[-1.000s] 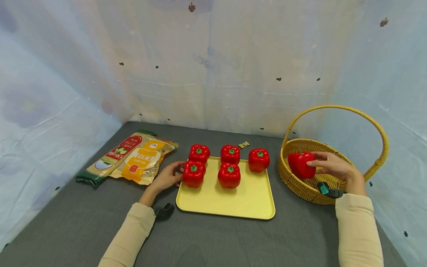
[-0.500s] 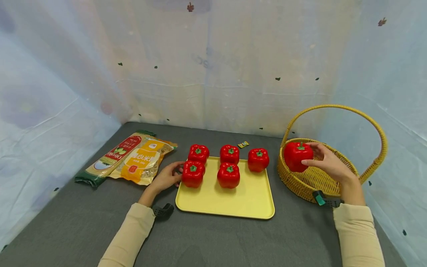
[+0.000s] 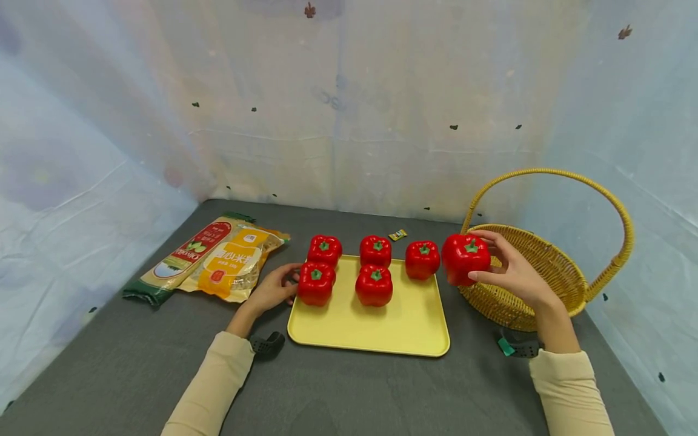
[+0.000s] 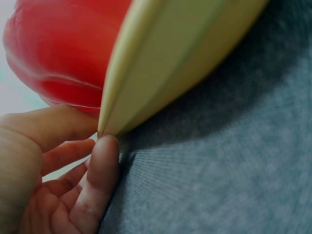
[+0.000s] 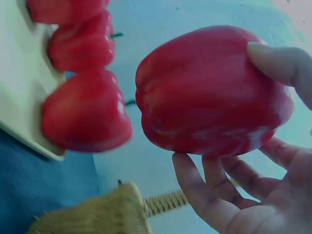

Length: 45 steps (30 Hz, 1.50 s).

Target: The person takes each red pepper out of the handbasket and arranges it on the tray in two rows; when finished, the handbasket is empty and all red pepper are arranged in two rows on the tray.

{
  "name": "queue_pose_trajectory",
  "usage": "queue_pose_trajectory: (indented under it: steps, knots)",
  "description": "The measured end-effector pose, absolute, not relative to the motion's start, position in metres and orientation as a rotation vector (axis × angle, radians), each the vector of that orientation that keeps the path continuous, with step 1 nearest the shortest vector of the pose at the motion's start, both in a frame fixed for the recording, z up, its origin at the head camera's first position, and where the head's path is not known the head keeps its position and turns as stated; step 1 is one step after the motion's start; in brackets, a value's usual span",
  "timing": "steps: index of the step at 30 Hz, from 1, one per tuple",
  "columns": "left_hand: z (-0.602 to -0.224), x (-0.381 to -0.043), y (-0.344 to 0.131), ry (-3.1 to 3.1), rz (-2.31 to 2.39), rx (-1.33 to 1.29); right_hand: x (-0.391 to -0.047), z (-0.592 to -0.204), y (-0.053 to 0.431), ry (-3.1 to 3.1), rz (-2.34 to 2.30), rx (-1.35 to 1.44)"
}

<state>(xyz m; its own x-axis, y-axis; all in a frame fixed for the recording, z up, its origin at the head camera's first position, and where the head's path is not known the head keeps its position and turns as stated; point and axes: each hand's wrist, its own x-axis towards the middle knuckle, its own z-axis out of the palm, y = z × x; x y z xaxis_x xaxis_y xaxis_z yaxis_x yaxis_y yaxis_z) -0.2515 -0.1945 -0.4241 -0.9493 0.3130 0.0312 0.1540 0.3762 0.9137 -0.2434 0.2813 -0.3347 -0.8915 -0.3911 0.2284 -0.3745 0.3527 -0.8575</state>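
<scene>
My right hand [image 3: 514,274] grips a red bell pepper [image 3: 463,260] in the air, just left of the wicker basket [image 3: 551,260]. In the right wrist view the thumb lies on one side of that bell pepper [image 5: 209,92] and the fingers on the other. My left hand [image 3: 271,292] is at the left edge of a yellow tray [image 3: 354,333]. The left wrist view has its thumb and forefinger pinching the tray's rim [image 4: 109,109], close beside another bell pepper [image 4: 58,48]. Several red bell peppers stand on the tray, stems up, among them a front one [image 3: 374,286].
Left of the tray lie two food packages, a green-ended one [image 3: 188,254] and an orange one [image 3: 231,263]. A small yellow packet [image 3: 398,235] is behind the tray. The basket's tall handle [image 3: 545,171] arches upward. A pale curtain [image 3: 338,121] encloses the grey table [image 3: 382,399].
My right hand has lifted the bell pepper out of the basket and carried it left, towards the tray's right edge. The left hand has stayed at the tray.
</scene>
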Motion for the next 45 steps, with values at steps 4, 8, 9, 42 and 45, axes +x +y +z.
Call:
queue_pose_trajectory:
  steps: [4, 8, 9, 42, 45]
  knots:
    - [-0.422, -0.25, -0.194, 2.475, 1.617, 0.423, -0.241, -0.343, 0.271, 2.535, -1.63, -0.774]
    - [-0.423, -0.251, -0.194, 2.474, 1.617, 0.425, -0.239, -0.351, 0.264, 2.518, -1.628, -0.776]
    - [-0.423, -0.251, -0.194, 2.476, 1.618, 0.43, -0.239, -0.352, 0.262, 2.517, -1.622, -0.778]
    - [-0.422, -0.253, -0.195, 2.483, 1.598, 0.413, -0.244, -0.384, 0.23, 2.763, -1.163, -0.776]
    - [-0.423, -0.253, -0.195, 2.481, 1.598, 0.41, -0.244, -0.386, 0.229, 2.785, -1.155, -0.744]
